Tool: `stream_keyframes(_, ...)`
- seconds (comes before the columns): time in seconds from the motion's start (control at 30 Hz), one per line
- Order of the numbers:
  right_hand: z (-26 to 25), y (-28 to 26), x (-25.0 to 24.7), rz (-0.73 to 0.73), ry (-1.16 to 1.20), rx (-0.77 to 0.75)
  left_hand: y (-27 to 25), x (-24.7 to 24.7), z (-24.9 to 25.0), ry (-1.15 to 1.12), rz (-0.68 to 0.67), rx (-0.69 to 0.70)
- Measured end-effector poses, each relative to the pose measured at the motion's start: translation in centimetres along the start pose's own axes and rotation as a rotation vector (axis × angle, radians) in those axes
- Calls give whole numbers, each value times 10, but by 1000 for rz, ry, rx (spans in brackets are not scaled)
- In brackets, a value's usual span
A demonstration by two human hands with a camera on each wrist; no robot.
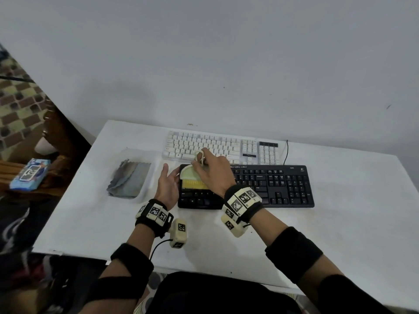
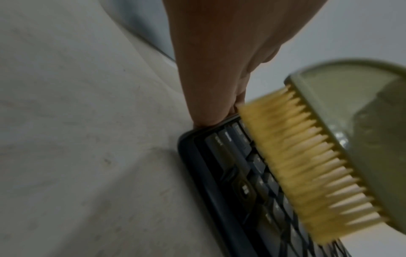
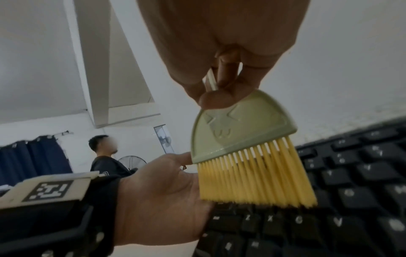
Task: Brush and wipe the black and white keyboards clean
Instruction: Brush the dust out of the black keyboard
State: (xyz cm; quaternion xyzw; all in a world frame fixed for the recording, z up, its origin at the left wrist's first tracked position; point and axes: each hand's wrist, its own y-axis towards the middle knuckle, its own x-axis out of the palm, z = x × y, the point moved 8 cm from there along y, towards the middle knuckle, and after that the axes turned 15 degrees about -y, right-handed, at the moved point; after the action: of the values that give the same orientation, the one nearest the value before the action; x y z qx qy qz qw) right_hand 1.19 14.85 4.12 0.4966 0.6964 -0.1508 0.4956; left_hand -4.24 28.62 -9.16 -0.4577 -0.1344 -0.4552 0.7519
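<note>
Black keyboard (image 1: pixel 272 185) on white table (image 1: pixel 90 211); white keyboard (image 1: pixel 217 145) just behind it. Right hand (image 1: pixel 212 172) pinches brush (image 1: pixel 192 177) handle, yellow bristles on its left-end keys. Left hand (image 1: pixel 167 185), fingers straight, braces its left edge

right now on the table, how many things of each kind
keyboards: 2, black and white
brushes: 1
trays: 1
cloths: 1
total: 5
</note>
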Motion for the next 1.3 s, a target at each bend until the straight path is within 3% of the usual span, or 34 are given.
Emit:
stream_keyframes(0.1, -3, -3, 9, -30, 83, 31, 1, 0, 0, 3, -21, -1)
stream_keyframes(0.33, 20, -10, -5, 32, -63, 13, 3, -1, -1, -2, 2, -8)
stream_keyframes(0.57, 7, -6, 2, 11, 66, 38, 4, -1, -1, -7, -8, -2)
stream_keyframes(0.83, 25, -14, -6, -17, -51, -31, 0, 1, -1, -3, 0, -9)
stream_keyframes(1.03, 54, -20, -25, 44, 56, 104, 1, 0, -1, -24, 4, -15)
stream_keyframes(1.2, 40, -30, -19, 33, 3, -16, 0, 2, -2, -21, -1, -17)
stream_keyframes(1.3, 56, -42, -25, 52, -49, -13, 1, 1, -2, -22, 0, -22)
